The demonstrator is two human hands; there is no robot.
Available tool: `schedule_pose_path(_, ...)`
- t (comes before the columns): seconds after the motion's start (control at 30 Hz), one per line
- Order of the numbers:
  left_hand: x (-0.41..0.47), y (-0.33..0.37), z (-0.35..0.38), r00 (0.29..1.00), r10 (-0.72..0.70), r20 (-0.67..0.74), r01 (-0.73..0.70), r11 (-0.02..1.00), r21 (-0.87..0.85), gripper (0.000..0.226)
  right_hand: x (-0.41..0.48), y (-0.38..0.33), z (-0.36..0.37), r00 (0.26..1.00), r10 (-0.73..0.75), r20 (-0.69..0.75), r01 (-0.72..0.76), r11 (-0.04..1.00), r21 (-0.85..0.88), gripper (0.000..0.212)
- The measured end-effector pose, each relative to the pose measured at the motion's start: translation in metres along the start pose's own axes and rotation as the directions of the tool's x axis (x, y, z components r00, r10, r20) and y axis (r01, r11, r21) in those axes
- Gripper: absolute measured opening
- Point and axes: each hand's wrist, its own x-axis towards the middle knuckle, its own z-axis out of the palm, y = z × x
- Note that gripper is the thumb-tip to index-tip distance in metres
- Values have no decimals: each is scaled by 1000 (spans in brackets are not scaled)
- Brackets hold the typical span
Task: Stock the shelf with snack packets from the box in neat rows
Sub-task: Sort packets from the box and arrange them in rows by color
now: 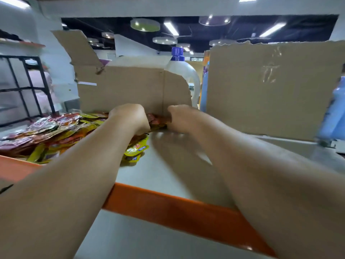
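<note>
Grey shelf (168, 165) with an orange front edge (168, 200). A loose, overlapping heap of red and yellow snack packets (46, 135) covers its left part, reaching to the foot of an open cardboard box (121, 86) at the back centre. A larger cardboard carton (270, 90) stands to the right, with a white bottle (188, 71) behind the gap between them, base hidden, and a blurred blue bottle (334, 113) at the far right.

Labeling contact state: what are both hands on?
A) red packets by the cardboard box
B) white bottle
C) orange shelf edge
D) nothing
A: the left hand and right hand grip the red packets between them at the foot of the cardboard box; the white bottle stands behind it, untouched.
</note>
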Motion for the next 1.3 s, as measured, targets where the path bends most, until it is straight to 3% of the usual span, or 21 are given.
schedule_pose_path(0.17, -8, -4, -9, 997, 76, 23, -70, 978, -196, 21, 18, 1, 9, 996, 31, 80, -23, 995, -101, 20)
schedule_pose_path(0.23, -11, -10, -14, 991, 122, 62, -99, 953, -285, 23, 13, 8, -2, 999, 25, 29, -21, 995, -101, 20)
schedule_pose_path(0.3, -16, -13, -18, 975, 202, 88, -160, 924, -348, 31, 2, 18, -5, 999, 16, -32, -15, 1000, 20, 25)
schedule_pose_path(0.4, -24, -10, -22, 936, 330, 120, -247, 863, -441, 40, -12, 22, 2, 999, -44, 6, 42, 982, 186, 38)
schedule_pose_path(0.57, -27, -12, -25, 942, 334, 37, -269, 815, -513, 23, -1, 14, 17, 997, -62, 44, 58, 995, 82, 14)
schedule_pose_path(0.67, -26, -14, -26, 945, 326, -42, -290, 766, -573, 23, -6, 11, -1, 998, -18, 62, 15, 999, 34, 18)
schedule_pose_path(0.83, -25, -13, -29, 929, 353, -112, -350, 735, -582, 26, -14, 41, -27, 990, 142, 3, -138, 956, 259, 17)
schedule_pose_path(0.9, -27, -13, -29, 910, 394, -126, -381, 681, -625, 29, -21, 52, -27, 966, 227, 120, -255, 907, 335, 13)
schedule_pose_path(1.0, -30, -13, -29, 865, 492, -104, -404, 558, -725, 35, -29, 59, -22, 888, 283, 363, -341, 934, 106, 14)
schedule_pose_path(1.07, -33, -9, -30, 830, 552, -79, -417, 520, -746, 39, -33, 57, -22, 877, 269, 399, -296, 955, 7, 16)
schedule_pose_path(1.3, -53, 28, -30, 779, 624, 58, -548, 723, -421, 55, -39, 53, -30, 875, 148, 461, -194, 980, 53, 50)
